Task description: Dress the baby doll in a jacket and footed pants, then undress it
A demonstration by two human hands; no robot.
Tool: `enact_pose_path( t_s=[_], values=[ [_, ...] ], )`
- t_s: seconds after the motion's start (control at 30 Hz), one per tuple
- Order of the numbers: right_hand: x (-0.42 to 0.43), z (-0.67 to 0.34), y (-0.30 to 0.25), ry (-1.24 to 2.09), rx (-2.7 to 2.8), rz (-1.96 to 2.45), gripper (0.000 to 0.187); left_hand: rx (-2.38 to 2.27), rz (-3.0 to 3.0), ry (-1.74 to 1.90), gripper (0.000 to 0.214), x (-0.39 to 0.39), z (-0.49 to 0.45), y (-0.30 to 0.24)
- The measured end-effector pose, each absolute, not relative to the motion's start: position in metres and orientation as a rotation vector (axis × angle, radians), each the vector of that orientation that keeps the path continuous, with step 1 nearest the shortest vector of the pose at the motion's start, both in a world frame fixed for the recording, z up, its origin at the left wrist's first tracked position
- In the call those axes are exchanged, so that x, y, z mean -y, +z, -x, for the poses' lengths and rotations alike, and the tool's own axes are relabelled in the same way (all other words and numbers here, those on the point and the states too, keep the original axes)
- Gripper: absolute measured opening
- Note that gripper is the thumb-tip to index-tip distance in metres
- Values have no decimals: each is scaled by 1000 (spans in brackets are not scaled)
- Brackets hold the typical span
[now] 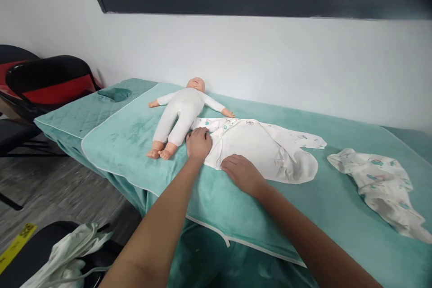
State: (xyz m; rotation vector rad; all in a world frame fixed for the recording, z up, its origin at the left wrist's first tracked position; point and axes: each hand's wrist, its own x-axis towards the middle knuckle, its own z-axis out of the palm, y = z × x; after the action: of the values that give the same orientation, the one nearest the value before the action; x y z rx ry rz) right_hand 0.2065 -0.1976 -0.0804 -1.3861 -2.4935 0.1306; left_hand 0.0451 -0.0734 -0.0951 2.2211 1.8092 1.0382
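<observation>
A white baby shirt (249,146) with small coloured prints on its sleeves lies spread on the green bed cover, its front panel folded open. At its left edge rests my left hand (199,145), with fingers bent a little and touching the cloth. My right hand (242,172) lies palm down across the lower edge of the shirt, fingers loosely extended. Just left of the shirt a baby doll (184,110) in a white body suit is on its back, head toward the wall. One of its hands reaches the shirt's upper edge.
Crumpled printed baby trousers or another garment (384,184) lie to the right on the green cover (297,229). Black and red chairs (54,83) stand at the left. A front chair holds white cloth (70,252). A white wall (236,54) backs the bed.
</observation>
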Motion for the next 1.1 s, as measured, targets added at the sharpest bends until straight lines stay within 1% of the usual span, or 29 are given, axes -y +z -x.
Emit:
enact_pose_path(
  t_s=[0.1, 0.17, 0.23, 0.27, 0.3, 0.37, 0.43, 0.5, 0.7, 0.87, 1.1],
  values=[
    [200, -207, -80, 266, 2448, 1288, 29, -1809, -2227, 1044, 26, 74, -45, -95],
    [195, -208, -78, 417, 2382, 1268, 28, -1805, -2234, 1053, 26, 73, -45, -96],
    [182, -213, -74, 537, 2280, 1333, 30, -1800, -2240, 1055, 25, 73, -44, -96],
    [173, -216, -72, 535, 2225, 1398, 32, -1799, -2242, 1053, 25, 73, -44, -96],
    [163, -219, -71, 479, 2179, 1477, 33, -1799, -2245, 1049, 25, 73, -44, -97],
    [143, -223, -73, 257, 2156, 1631, 39, -1800, -2249, 1047, 25, 72, -44, -97],
    [130, -224, -79, 51, 2229, 1740, 49, -1803, -2255, 1047, 25, 73, -43, -96],
    [127, -219, -88, -45, 2345, 1788, 57, -1807, -2262, 1043, 25, 73, -43, -95],
    [158, -203, -98, -87, 2477, 1679, 58, -1813, -2268, 1030, 26, 74, -43, -93],
    [182, -193, -94, -98, 2461, 1631, 57, -1830, -2248, 986, 29, 75, -43, -92],
    [223, -169, -100, -78, 2422, 1612, 60, -1814, -2246, 1003, 30, 76, -42, -91]
  ],
)
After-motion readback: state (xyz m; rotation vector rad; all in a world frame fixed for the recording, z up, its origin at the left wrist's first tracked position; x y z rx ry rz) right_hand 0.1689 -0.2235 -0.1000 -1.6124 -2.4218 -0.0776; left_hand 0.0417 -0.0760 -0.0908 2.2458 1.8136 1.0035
